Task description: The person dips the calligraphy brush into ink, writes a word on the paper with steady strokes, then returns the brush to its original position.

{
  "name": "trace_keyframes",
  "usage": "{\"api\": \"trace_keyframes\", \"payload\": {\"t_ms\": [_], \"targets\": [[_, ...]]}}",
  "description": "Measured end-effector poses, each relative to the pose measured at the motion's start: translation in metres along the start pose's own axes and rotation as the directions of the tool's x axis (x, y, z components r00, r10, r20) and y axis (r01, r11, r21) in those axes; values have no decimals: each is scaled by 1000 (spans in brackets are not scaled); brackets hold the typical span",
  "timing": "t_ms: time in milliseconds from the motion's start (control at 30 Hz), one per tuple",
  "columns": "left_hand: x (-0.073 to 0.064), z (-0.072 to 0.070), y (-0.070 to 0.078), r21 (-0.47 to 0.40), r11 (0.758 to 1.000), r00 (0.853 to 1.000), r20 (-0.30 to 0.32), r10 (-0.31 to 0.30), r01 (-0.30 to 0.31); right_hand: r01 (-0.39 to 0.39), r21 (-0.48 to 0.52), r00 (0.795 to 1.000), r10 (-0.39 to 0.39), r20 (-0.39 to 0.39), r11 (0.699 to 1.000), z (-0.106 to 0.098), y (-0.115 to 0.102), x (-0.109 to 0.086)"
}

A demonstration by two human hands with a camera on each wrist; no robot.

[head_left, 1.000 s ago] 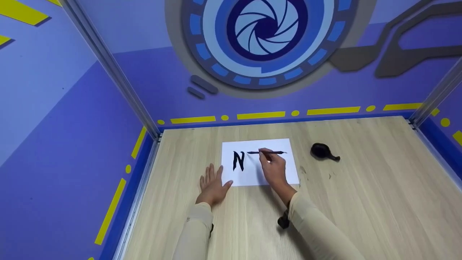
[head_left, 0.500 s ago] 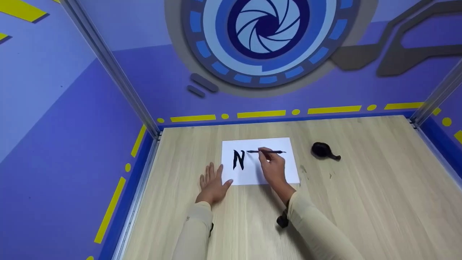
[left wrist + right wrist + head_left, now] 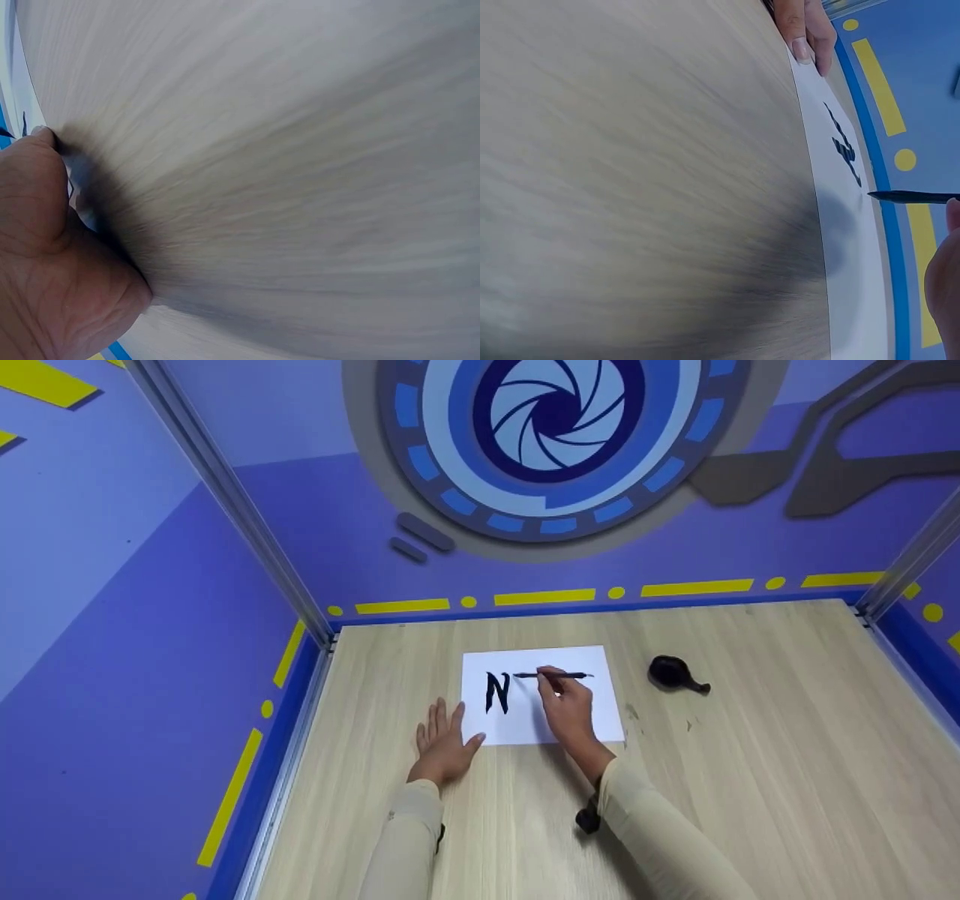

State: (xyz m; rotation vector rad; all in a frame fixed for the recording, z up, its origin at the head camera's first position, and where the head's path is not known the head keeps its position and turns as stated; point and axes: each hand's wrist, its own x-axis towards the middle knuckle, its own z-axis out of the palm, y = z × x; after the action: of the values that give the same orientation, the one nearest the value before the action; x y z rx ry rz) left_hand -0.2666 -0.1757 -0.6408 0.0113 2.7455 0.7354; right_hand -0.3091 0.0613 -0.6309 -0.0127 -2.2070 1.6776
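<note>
A white sheet of paper (image 3: pixel 525 731) lies on the wooden table, with a black letter N (image 3: pixel 497 693) painted on its left half. Over the right half, my right hand (image 3: pixel 568 711) pinches a dark, thin brush (image 3: pixel 574 676) between thumb and fingers. The brush's tip (image 3: pixel 876 195) points left, close to the N's upper right; whether it touches the paper I cannot tell. My left hand (image 3: pixel 444 746) rests with spread fingers at the sheet's lower left edge, its thumb on the corner. In the left wrist view the palm side (image 3: pixel 45 255) shows against the table.
A small black dish with a handle (image 3: pixel 670 673) stands to the right of the paper. Dark smudges (image 3: pixel 632 712) mark the table between them. Blue and purple panels (image 3: pixel 315 525) enclose the table at the back and sides, joined by metal posts.
</note>
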Motion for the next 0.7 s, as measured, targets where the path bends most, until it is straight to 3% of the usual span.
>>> {"api": "trace_keyframes", "payload": {"t_ms": [700], "targets": [[2,0,0,-7,1000,1000,-14,10,-10,57,-66,998,-56,12,996,4,6,1]]}}
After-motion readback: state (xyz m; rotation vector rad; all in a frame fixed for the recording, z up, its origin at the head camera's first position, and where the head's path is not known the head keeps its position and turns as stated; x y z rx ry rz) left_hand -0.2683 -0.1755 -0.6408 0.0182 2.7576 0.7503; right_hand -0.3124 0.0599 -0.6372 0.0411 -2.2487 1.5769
